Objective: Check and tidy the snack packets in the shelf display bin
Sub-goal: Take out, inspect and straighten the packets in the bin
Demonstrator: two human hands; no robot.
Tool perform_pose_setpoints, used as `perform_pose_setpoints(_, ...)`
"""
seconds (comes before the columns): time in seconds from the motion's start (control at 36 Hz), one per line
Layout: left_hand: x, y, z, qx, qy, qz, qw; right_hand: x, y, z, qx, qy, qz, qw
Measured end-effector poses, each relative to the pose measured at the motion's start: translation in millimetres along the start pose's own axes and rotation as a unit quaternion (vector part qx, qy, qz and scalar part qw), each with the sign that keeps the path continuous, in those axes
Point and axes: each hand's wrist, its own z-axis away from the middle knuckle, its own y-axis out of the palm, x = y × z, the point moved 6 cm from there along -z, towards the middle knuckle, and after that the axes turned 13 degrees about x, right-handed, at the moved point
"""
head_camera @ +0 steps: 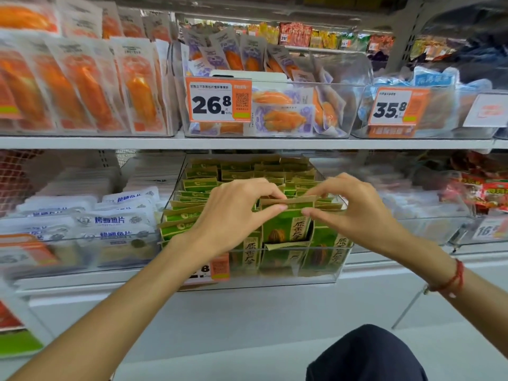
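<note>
White fish-slice packs [115,220] sit far left on the lower shelf, then the clear bin [316,270] w/ green packets. Left hand [233,213] pinches the top-left edge of one green packet [286,224], lifted at the bin's front edge; right hand [354,213] pinches its top-right corner, red cord [453,279] on that wrist

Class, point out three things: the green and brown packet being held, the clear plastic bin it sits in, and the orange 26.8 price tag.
green and brown snack packet [286,225], head view, front face
clear plastic display bin [316,266], head view, front wall
orange 26.8 price tag [211,104], head view, printed digits
</note>
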Motion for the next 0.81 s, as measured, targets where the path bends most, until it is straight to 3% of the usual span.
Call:
perform_pose_setpoints(0.19, -6, -1, 7, -0.03, 0.047, -0.076, 0.996, 11, -4, 1, 0.03, -0.024, 0.133, 0.99)
perform_pose_setpoints(0.31, -10, 13, -2, 0.026, 0.058, -0.129, 0.99, 7, 15, -2, 0.096, -0.046, 0.213, 0.971)
perform_pose_setpoints(0.44, -8, 24, -11, 0.07, 0.074, -0.173, 0.98, 10, 31, -1, 0.072, -0.052, 0.275, 0.957)
perform_pose_setpoints(0.58, -2, 23, -6, 0.051, 0.106, -0.194, 0.974, 19, 25, 20, -0.019, -0.074, 0.252, 0.965)
perform_pose_setpoints(0.69, 7, 22, 1, 0.032, 0.107, -0.151, 0.982, 22, 45, 30, 0.048, -0.113, 0.278, 0.953)
perform_pose_setpoints(0.81, 5, 25, 2, 0.041, 0.115, -0.141, 0.982, 15, 53, 25, 0.047, -0.1, 0.287, 0.952)
